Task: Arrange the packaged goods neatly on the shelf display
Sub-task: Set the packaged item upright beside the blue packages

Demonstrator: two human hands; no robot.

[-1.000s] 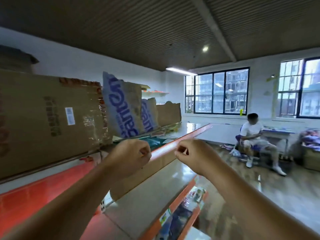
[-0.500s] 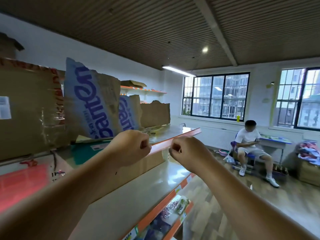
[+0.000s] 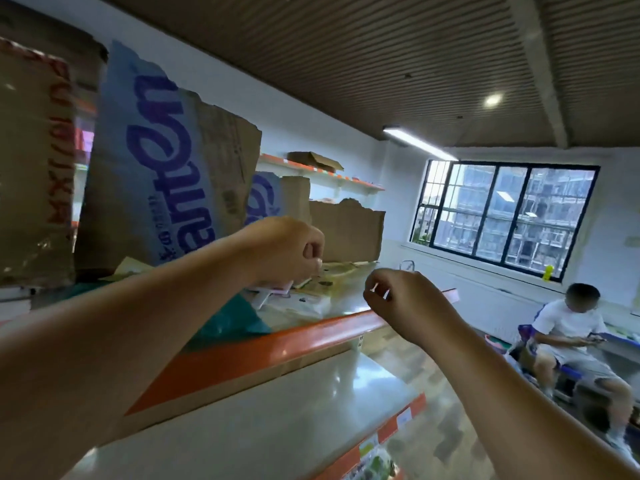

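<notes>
My left hand (image 3: 289,249) is curled into a loose fist over the top shelf (image 3: 277,344), which has an orange front edge. It hovers above flat packets (image 3: 311,296) and a teal packet (image 3: 228,323) lying on that shelf. To the right, just off the shelf edge, my right hand (image 3: 398,299) is held up with its fingers curled shut. Neither hand visibly holds anything. Torn cardboard pieces with blue lettering (image 3: 166,174) stand upright behind the packets.
A brown cardboard box (image 3: 34,168) stands at the far left. A lower grey shelf (image 3: 277,417) juts out beneath, with packaged goods (image 3: 374,462) below it. A person (image 3: 571,344) sits by the window (image 3: 502,220) at the right. A wall shelf (image 3: 322,174) hangs behind.
The view has tilted and moved closer to the top shelf. My left hand has risen over the packets, and my two fists have drifted apart.
</notes>
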